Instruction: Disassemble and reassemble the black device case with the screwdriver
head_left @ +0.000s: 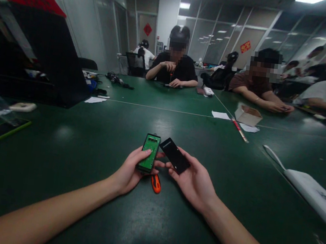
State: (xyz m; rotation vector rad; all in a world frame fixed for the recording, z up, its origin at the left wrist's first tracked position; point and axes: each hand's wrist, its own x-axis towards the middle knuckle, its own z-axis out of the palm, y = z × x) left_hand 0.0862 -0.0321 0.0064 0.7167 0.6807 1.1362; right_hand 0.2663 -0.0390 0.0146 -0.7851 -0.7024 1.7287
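My left hand [133, 170] grips a small black case with a green circuit board [150, 148] showing in its open face, the thumb lying on the board. In my right hand [196, 179] is a flat black cover plate [176, 155], tilted, with a slot near its upper end. The plate's upper left corner is close beside the case; whether they touch I cannot tell. Under the hands, an orange and black screwdriver handle [155, 183] lies on the green table [81, 203]; its shaft is hidden.
A white power bank-like block [315, 192] with a strap lies at right. Farther off are a small box [248, 114], a red stick [240, 130] and papers [221, 115]. A green-edged tray [1, 135] is at left. People sit across the table, one holding a screwdriver [171, 77].
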